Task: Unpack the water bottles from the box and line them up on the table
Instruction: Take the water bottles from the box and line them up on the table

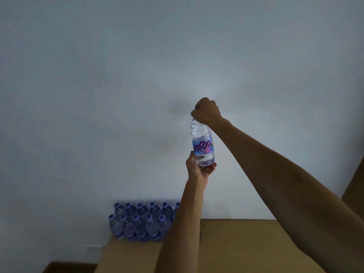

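At frame centre, the left hand [199, 168] cups a water bottle's [202, 142] base; the right hand [206, 111] grips its cap. Purple label letters read "mem". Bottles [137, 223] stand lower left.

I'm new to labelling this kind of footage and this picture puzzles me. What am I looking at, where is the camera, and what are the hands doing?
There is no machine here: a person wears a wide-angle camera on the head, so you see their own two bare arms reaching forward. This single picture is that head view.

Both hands hold one clear water bottle with a blue and purple label, raised in front of a plain pale wall. The right hand is curled over its top; the left hand cups its base.

Lower down, capped bottles stand in two rows, partly hidden by the left arm. Brown cardboard fills the bottom of the view; whether it is the box or a flap, I cannot tell.
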### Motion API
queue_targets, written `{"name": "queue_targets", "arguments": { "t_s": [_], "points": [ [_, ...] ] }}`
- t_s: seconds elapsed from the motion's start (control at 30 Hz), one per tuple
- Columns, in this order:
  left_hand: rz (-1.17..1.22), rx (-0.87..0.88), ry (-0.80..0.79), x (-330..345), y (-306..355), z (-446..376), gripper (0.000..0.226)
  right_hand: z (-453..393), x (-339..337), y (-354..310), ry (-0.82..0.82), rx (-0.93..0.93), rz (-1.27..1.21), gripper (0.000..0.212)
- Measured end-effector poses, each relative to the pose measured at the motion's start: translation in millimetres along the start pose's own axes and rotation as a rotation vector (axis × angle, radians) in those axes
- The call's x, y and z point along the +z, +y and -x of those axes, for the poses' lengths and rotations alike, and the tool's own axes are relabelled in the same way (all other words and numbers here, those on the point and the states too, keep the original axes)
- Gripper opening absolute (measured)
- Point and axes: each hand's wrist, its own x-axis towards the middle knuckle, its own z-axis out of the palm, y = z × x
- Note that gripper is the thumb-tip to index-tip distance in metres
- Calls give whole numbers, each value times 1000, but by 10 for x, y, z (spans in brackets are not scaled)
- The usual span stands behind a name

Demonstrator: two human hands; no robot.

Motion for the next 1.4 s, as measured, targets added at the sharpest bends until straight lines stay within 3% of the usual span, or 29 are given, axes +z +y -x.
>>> {"name": "queue_targets", "arguments": {
  "t_s": [0.13,0.23,0.33,0.47,0.63,0.73,1.03,1.23,1.4],
  "points": [
    [-21,-57,85,-282,-188,-99,42,30,258,34,-54,14,224,17],
    [-185,-186,133,-520,-302,-187,36,74,504,145,-86,9,340,18],
    [-606,-212,223,-804,-384,-335,22,201,780,442,-176,54,407,24],
    [-1276,-76,160,-1160,-487,-512,35,362,1163,983,-328,115,490,28],
    [-1580,34,105,-1451,-550,-776,38,457,1643,1607,-474,140,506,19],
    [-1755,46,115,-1622,-560,-938,39,477,1958,1974,-547,111,500,28],
    [-1995,-25,-95,-1995,-830,-1402,42,525,2798,2647,-687,160,437,34],
    [-2183,-85,-230,-2162,-977,-1693,28,474,3113,2830,-734,131,392,29],
    [-2154,-88,-240,-2342,-1059,-1729,20,485,3225,2881,-757,100,420,34]
  ]
}}
